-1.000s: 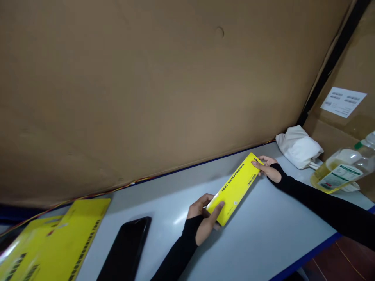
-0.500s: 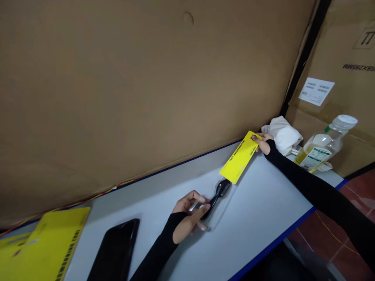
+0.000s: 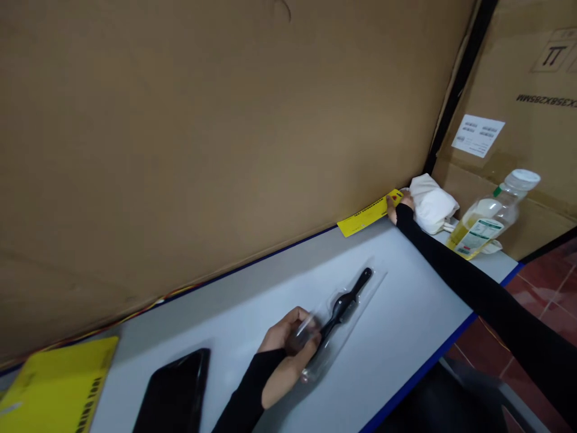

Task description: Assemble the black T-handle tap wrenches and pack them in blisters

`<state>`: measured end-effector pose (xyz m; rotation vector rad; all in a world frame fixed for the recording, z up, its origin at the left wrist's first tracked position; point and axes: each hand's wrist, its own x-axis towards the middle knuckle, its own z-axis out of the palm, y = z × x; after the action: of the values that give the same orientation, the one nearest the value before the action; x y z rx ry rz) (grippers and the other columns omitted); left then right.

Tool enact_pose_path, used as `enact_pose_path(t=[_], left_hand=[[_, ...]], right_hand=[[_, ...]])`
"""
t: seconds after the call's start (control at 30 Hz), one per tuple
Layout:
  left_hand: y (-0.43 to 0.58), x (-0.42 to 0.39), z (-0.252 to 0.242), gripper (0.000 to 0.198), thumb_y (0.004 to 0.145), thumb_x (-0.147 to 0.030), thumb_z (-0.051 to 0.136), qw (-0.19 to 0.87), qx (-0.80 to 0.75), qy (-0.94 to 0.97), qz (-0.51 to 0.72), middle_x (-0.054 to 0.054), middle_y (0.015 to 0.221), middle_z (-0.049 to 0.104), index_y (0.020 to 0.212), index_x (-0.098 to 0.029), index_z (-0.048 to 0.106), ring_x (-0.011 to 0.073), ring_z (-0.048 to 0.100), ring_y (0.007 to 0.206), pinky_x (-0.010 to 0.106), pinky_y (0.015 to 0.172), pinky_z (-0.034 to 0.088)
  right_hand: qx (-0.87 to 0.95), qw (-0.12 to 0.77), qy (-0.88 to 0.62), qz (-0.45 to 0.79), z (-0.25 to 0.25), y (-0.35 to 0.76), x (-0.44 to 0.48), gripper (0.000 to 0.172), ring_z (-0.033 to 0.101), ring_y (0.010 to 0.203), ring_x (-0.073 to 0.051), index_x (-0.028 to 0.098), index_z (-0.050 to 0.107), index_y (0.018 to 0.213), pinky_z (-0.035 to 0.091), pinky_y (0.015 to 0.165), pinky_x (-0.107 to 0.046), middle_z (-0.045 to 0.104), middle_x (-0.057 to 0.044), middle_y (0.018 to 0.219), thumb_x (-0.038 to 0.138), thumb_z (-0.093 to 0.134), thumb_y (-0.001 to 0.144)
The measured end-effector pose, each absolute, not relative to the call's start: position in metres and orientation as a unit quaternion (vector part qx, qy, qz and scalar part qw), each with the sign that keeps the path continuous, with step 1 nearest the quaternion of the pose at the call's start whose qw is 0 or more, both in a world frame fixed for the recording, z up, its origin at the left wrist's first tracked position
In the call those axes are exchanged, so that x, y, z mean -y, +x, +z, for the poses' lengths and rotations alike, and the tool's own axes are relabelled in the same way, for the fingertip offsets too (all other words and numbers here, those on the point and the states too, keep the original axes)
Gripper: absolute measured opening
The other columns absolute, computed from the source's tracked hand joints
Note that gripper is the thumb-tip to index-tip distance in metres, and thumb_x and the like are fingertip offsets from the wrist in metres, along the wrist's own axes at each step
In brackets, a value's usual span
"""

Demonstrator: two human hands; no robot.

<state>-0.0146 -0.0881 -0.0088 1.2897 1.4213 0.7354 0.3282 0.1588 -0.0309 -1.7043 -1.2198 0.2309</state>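
My left hand is closed round the near end of a clear plastic tray that holds a black tool; the tray lies on the grey table. My right hand, arm stretched far out, pinches the end of a yellow card sleeve printed with black text. The sleeve rests at the table's back edge against the cardboard wall.
A black phone and yellow cards lie at the near left. A white cloth bundle and a plastic bottle of yellow liquid stand at the far right, by a cardboard box.
The yellow sleeve has slid fully off the clear tray. My right hand carried it back to the cardboard wall. My left hand kept hold of the tray with the black tool.
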Motion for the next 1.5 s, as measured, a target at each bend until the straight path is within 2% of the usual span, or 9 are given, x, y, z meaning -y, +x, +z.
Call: enact_pose_path(t=[0.13,0.2,0.3,0.37,0.47,0.53,0.97,1.27,1.5], left_hand=[[-0.012,0.087,-0.012,0.055,0.062,-0.053,0.093,0.493,-0.629,0.529,0.285,0.001,0.082,0.073,0.101,-0.022,0.071,0.0096,0.052,0.040,0.021,0.032,0.040],[-0.011,0.085,-0.014,0.051,0.060,-0.053,0.094,0.496,-0.628,0.528,0.283,0.002,0.077,0.072,0.094,-0.020,0.076,0.0107,0.054,0.042,0.021,0.032,0.040],[-0.010,0.079,-0.013,0.048,0.062,-0.054,0.094,0.520,-0.623,0.507,0.290,0.002,0.070,0.070,0.086,-0.017,0.077,0.0085,0.048,0.038,0.020,0.031,0.038],[-0.012,0.075,-0.010,0.047,0.064,-0.053,0.093,0.526,-0.626,0.485,0.312,0.002,0.068,0.069,0.087,-0.015,0.077,0.0063,0.044,0.034,0.019,0.029,0.036],[-0.015,0.071,-0.008,0.045,0.067,-0.047,0.093,0.515,-0.629,0.460,0.357,0.002,0.069,0.070,0.092,-0.014,0.076,0.0050,0.043,0.034,0.018,0.029,0.033],[-0.019,0.068,-0.008,0.045,0.067,-0.044,0.093,0.501,-0.633,0.451,0.381,0.003,0.070,0.072,0.095,-0.013,0.076,0.0042,0.042,0.034,0.017,0.030,0.033],[-0.002,0.077,-0.007,0.040,0.068,-0.037,0.095,0.375,-0.611,0.442,0.539,0.006,0.071,0.078,0.097,-0.017,0.075,0.0098,0.054,0.049,0.021,0.048,0.039],[0.010,0.083,0.009,0.038,0.068,-0.040,0.094,0.425,-0.625,0.382,0.531,-0.001,0.060,0.068,0.092,-0.015,0.079,0.0082,0.051,0.049,0.021,0.050,0.039],[-0.001,0.075,0.001,0.048,0.076,-0.060,0.084,0.461,-0.656,0.379,0.463,0.007,0.075,0.076,0.089,-0.014,0.082,0.0085,0.047,0.043,0.023,0.040,0.033]], right_hand=[[0.537,0.437,-0.722,0.002,-0.017,0.319,-0.141,0.054,0.030,0.144,-0.043,0.006,0.059,0.126,0.030,0.121,-0.060,0.037,-0.032,0.152,0.048,0.067,0.092],[0.597,0.385,-0.704,0.005,-0.011,0.315,-0.130,0.050,0.037,0.139,-0.043,0.003,0.063,0.118,0.033,0.118,-0.057,0.049,-0.033,0.142,0.046,0.068,0.094],[0.689,0.324,-0.643,0.080,-0.011,0.305,-0.107,0.034,0.061,0.108,-0.029,0.011,0.070,0.103,0.051,0.100,-0.044,0.070,-0.019,0.109,0.044,0.070,0.095],[0.757,0.307,-0.559,0.140,-0.017,0.293,-0.087,0.028,0.064,0.094,-0.023,0.018,0.073,0.102,0.055,0.091,-0.037,0.073,-0.010,0.101,0.044,0.077,0.090],[0.905,0.293,-0.238,0.194,-0.029,0.273,-0.057,0.033,0.060,0.107,-0.026,0.021,0.073,0.116,0.053,0.099,-0.044,0.072,-0.011,0.111,0.043,0.076,0.091],[0.920,0.298,-0.159,0.200,-0.035,0.262,-0.044,0.028,0.058,0.108,-0.026,0.020,0.073,0.118,0.052,0.098,-0.045,0.069,-0.013,0.114,0.038,0.070,0.097],[0.919,0.270,-0.261,0.120,-0.023,0.243,-0.014,0.041,0.052,0.100,-0.028,0.016,0.072,0.134,0.055,0.087,-0.043,0.062,-0.014,0.106,0.037,0.070,0.098],[0.923,0.272,-0.260,0.085,-0.024,0.237,-0.014,0.049,0.053,0.104,-0.027,0.017,0.073,0.129,0.052,0.089,-0.041,0.065,-0.015,0.115,0.053,0.072,0.095],[0.934,0.285,-0.215,0.001,-0.043,0.232,-0.033,0.025,0.055,0.098,-0.028,0.019,0.076,0.112,0.047,0.087,-0.043,0.069,-0.013,0.106,0.040,0.066,0.101]])
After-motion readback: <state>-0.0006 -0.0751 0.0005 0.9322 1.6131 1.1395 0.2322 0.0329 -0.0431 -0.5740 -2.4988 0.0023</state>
